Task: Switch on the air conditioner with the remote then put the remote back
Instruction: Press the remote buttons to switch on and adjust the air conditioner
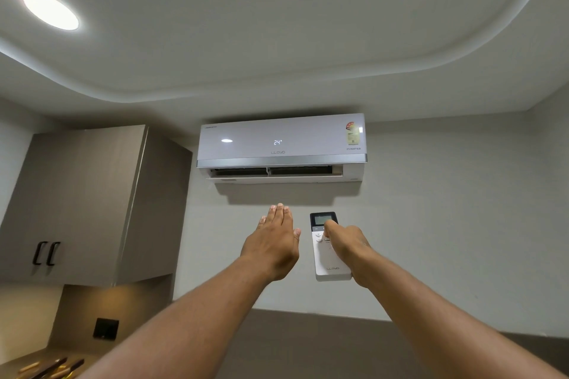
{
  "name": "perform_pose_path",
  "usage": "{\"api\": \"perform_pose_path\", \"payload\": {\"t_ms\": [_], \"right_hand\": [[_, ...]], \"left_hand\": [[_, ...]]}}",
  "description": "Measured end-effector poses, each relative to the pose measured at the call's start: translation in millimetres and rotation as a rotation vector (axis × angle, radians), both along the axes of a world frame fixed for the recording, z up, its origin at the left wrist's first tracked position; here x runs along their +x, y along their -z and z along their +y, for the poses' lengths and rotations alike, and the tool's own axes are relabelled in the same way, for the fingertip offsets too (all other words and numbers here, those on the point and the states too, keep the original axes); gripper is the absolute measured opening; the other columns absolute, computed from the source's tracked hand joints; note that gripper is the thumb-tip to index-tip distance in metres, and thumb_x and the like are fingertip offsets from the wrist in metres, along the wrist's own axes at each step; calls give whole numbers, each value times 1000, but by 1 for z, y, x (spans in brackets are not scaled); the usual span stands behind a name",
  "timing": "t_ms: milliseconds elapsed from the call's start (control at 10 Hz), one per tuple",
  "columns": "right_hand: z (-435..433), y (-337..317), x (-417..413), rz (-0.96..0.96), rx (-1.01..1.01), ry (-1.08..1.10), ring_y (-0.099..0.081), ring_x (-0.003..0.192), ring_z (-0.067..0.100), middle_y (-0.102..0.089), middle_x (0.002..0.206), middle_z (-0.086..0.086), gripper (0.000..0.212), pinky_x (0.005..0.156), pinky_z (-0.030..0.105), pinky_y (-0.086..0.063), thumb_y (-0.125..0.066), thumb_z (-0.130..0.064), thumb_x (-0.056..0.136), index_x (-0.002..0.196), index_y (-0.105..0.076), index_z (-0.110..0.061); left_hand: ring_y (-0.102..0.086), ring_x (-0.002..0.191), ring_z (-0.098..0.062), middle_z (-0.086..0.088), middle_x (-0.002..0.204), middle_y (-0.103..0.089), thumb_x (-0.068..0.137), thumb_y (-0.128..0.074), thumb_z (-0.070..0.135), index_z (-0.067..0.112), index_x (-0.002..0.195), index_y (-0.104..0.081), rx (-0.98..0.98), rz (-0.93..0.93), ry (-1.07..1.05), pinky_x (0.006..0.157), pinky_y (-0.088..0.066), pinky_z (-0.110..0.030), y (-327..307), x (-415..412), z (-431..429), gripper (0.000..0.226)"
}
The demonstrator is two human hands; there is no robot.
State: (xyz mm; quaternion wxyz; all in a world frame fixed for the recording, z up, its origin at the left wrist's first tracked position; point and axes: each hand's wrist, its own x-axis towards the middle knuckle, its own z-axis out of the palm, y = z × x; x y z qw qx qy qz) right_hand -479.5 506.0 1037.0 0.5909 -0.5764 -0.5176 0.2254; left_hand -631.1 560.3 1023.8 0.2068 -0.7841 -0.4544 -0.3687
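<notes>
A white wall-mounted air conditioner (281, 148) hangs high on the wall, its display reading 24 and its lower flap open. My right hand (348, 248) holds a white remote (326, 258) upright, pointed up toward the unit, with the thumb on the buttons under its small dark screen. My left hand (274, 243) is raised beside the remote, flat, fingers together and stretched toward the unit's outlet, holding nothing.
A grey-brown wall cabinet (89, 203) with two black handles hangs at the left. Below it are a dark wall socket (105, 328) and a counter corner with several wrapped items (49, 368). Two round ceiling lights glow above.
</notes>
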Motion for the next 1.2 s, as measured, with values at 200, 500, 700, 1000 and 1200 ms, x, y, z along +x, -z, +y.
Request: {"api": "perform_pose_path", "payload": {"t_ms": [200, 500, 700, 1000, 1200], "right_hand": [[2, 0, -3, -41, -13, -6, -57, 62, 25, -60, 74, 9, 19, 51, 24, -39, -48, -29, 84, 75, -56, -14], [2, 0, -9, -27, -24, -23, -57, 62, 24, -61, 73, 9, 20, 51, 25, -39, -46, -30, 86, 79, -56, -14], [3, 1, -8, -12, -21, -18, -57, 59, 24, -62, 71, 9, 20, 50, 25, -39, -45, -29, 86, 78, -56, -14], [5, 0, -5, 7, -26, -20, -59, 57, 24, -64, 69, 9, 20, 49, 23, -40, -45, -28, 83, 78, -57, -14], [6, 0, -9, 0, -25, -22, -60, 60, 25, -64, 72, 10, 20, 50, 24, -41, -46, -29, 84, 79, -57, -14]], "left_hand": [[5, 145, -18, -8, 160, 2, 99, -14, 38, 9, 149, -1, 0, -4, 0, 115, -1, -33, -1, -3, 0, 59], [5, 145, -19, -8, 159, 3, 99, -14, 39, 10, 149, 0, 4, 0, -20, 113, 0, -32, 0, -6, 5, 59], [5, 145, -18, -7, 160, 3, 99, -14, 40, 10, 149, 0, 1, -2, -19, 112, 0, -32, 1, -7, 8, 60], [5, 145, -18, -8, 160, 3, 100, -14, 38, 9, 149, 0, -8, 0, -21, 114, 0, -34, -1, -13, 6, 59], [6, 145, -18, -9, 159, 3, 99, -14, 37, 8, 149, 0, -14, -2, -12, 116, -1, -35, -2, -13, 3, 59]]}}
